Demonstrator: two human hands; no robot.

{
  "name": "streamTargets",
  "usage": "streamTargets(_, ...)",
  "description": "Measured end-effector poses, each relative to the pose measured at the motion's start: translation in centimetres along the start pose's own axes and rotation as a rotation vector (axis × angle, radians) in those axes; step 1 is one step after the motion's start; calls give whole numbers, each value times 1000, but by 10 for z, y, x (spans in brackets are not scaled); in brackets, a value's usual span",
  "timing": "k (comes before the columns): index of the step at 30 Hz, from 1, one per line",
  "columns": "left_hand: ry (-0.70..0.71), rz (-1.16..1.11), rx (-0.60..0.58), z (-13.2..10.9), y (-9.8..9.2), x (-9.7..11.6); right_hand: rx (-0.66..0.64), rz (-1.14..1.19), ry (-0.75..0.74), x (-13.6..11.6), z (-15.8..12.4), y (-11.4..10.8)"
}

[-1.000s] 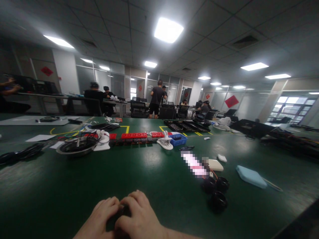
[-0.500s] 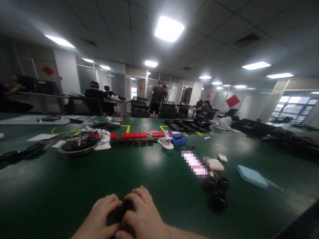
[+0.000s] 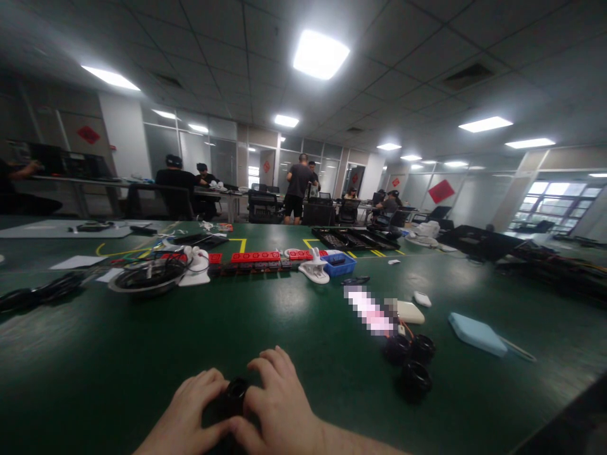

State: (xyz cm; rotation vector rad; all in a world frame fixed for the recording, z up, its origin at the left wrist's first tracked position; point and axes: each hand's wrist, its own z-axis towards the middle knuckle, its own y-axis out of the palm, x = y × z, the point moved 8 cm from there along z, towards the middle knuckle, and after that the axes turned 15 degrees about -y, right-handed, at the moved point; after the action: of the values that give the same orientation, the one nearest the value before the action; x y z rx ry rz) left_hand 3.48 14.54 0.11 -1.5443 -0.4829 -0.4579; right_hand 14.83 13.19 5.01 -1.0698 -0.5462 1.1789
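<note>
Low at the front of the green table, a small glossy black round part (image 3: 236,389) with a hollow top sits between my hands. My left hand (image 3: 190,407) grips it from the left, fingers curled over its side. From the right, my right hand (image 3: 282,404) has its bent fingers and thumb round the same part, with some fingers lifted off it. Much of the part's lower body is hidden by my hands. Three similar black round parts (image 3: 415,378) stand together on the table to the right.
A phone (image 3: 368,311), a cream power bank (image 3: 408,312), a white case (image 3: 422,299) and a light-blue box (image 3: 477,333) lie to the right. Further back are a blue bin (image 3: 339,264), red power strips (image 3: 256,257), a round metal pan (image 3: 147,278) and black trays (image 3: 355,239). People work beyond.
My right hand's fingers have lifted and moved slightly up and right, uncovering the top of the black round part. My left hand stays nearly in place. The view has shifted slightly.
</note>
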Motion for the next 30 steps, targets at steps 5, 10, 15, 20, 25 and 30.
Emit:
streamTargets(5, -11, 3, 10, -1, -2, 2, 4, -27, 49, 5, 0, -4)
streamTargets(10, 2, 13, 0, -4, -2, 7, -4, -48, 68, 8, 1, -1)
streamTargets(15, 22, 25, -45, -8, -1, 12, -4, -55, 66, 7, 2, 1)
streamTargets(20, 41, 20, -62, -10, -2, 15, -6, -48, 67, 7, 4, 2)
streamTargets(25, 73, 35, -74, -10, 0, 17, 6, -47, 59, 7, 5, 5)
streamTargets(30, 52, 68, -82, -9, 2, 16, -36, -40, 83, 10, 6, 9)
